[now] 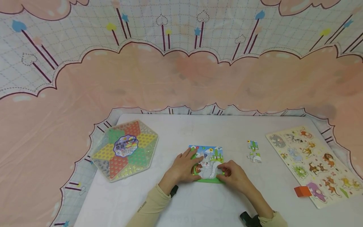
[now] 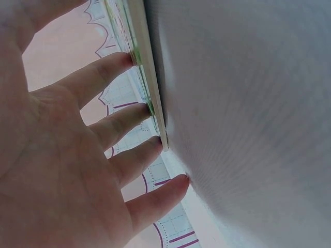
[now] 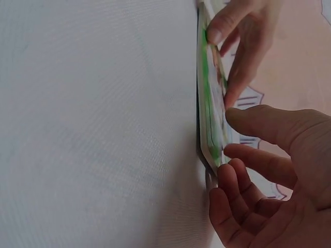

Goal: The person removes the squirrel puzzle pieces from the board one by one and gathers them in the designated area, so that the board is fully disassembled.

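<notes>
A white table (image 1: 193,205) fills the lower half of the head view. At its right lies a board with animal pictures (image 1: 304,160); at its left, a six-sided board game (image 1: 124,151). The squirrel puzzle (image 1: 211,170) lies flat at the lower centre of the frame, between both hands. The left hand (image 1: 184,167) rests on its left side, fingers spread and clenching nothing. The right hand (image 1: 233,176) touches its right side with thumb and forefinger, the other fingers bent; whether it pinches a piece, I cannot tell. An orange block (image 1: 302,191) sits at the animal board's lower left edge. Two loose puzzle pieces (image 1: 254,157) lie right of centre.
</notes>
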A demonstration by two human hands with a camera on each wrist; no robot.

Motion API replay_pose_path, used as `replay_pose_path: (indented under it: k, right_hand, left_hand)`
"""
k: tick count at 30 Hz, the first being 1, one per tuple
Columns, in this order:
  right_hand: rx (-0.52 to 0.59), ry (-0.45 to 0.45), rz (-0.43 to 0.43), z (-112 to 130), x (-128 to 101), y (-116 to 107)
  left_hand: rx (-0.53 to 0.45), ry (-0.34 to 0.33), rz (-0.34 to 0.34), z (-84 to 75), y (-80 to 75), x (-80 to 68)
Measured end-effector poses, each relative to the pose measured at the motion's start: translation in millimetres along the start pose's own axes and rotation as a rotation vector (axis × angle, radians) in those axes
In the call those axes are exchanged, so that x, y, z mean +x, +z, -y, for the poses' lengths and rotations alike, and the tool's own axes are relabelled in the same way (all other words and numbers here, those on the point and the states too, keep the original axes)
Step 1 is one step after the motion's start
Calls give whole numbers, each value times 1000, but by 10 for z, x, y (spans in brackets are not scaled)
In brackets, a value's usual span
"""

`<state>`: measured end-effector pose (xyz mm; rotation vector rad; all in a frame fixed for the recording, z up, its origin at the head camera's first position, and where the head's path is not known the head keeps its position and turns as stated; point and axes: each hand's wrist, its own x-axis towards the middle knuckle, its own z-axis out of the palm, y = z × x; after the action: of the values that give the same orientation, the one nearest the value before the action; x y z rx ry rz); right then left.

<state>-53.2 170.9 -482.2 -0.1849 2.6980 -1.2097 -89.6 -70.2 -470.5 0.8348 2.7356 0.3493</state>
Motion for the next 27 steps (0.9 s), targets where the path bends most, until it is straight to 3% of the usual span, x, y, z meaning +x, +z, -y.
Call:
replay_pose_path:
  k: [15,27]
  right_hand:
    - [-130,-33,-16,28,-4,-8]
    - [-91,-29,-35,8,22,2]
  left_hand:
    - [-3,4,-9,23,24,4]
    - [-1,3,-8,22,25,3]
